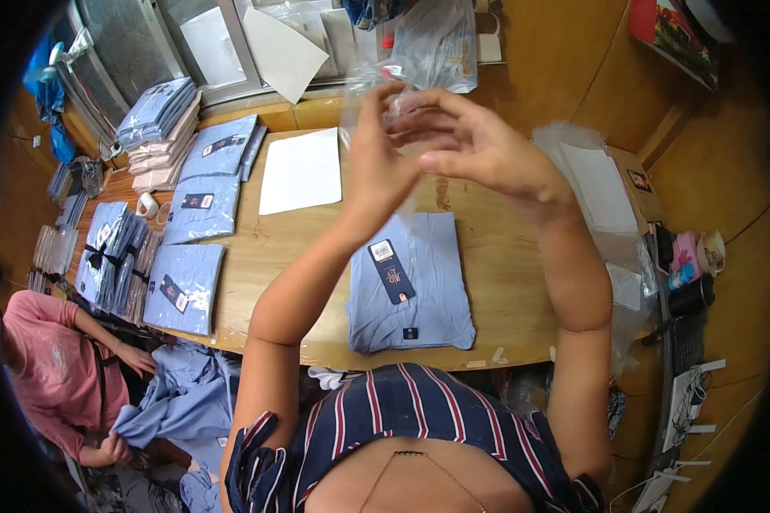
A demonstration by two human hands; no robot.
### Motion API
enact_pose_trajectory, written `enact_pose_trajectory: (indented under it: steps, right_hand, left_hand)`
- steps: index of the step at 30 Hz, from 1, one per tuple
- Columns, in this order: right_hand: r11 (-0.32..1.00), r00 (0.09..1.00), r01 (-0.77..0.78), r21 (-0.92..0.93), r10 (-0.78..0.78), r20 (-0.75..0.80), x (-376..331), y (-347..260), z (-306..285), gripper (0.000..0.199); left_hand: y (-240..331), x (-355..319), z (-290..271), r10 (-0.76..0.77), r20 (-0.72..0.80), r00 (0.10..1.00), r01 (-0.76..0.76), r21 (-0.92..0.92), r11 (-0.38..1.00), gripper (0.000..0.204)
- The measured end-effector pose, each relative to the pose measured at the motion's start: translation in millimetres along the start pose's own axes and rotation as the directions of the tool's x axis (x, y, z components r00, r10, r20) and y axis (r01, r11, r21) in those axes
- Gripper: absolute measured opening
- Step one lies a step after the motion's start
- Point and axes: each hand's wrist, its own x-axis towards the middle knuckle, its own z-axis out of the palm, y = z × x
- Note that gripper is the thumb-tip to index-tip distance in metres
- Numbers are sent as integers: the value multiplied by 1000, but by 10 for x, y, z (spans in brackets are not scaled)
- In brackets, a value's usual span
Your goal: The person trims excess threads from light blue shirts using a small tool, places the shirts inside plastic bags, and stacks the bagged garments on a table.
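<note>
Both hands are raised over the table, close together, around a thin clear plastic bag (361, 109). My left hand (378, 158) is closed on the film. The curled fingers of my right hand (475, 144) reach the same film beside it, its thumb pointing left; the fingertips are partly hidden and slightly blurred. Below the hands, a folded light blue shirt (436, 286) lies flat at the table's near edge. A dark hang tag (392, 272) with a white sticker rests on its front.
A white sheet (301, 171) lies on the wooden table (513, 291). Bagged blue shirts (198, 209) and stacked shirts (158, 128) occupy the left side. Clear bags (603, 188) lie at right. At lower left, a person in pink (60, 359) handles a blue garment (184, 389).
</note>
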Motion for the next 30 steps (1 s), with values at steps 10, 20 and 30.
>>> enact_pose_trajectory:
  steps: [10, 20, 30]
  right_hand:
    - [604, 999, 51, -795, -42, 31, 59, 374, -695, 55]
    - [997, 999, 31, -66, -33, -29, 71, 111, -741, 21]
    - [484, 999, -16, -875, 37, 2, 356, 584, -1014, 26]
  left_hand:
    - [68, 378, -574, 122, 236, 964, -79, -185, 980, 49]
    - [-12, 583, -1202, -173, 437, 883, 100, 184, 978, 46]
    - [-654, 796, -934, 120, 465, 877, -356, 463, 812, 67]
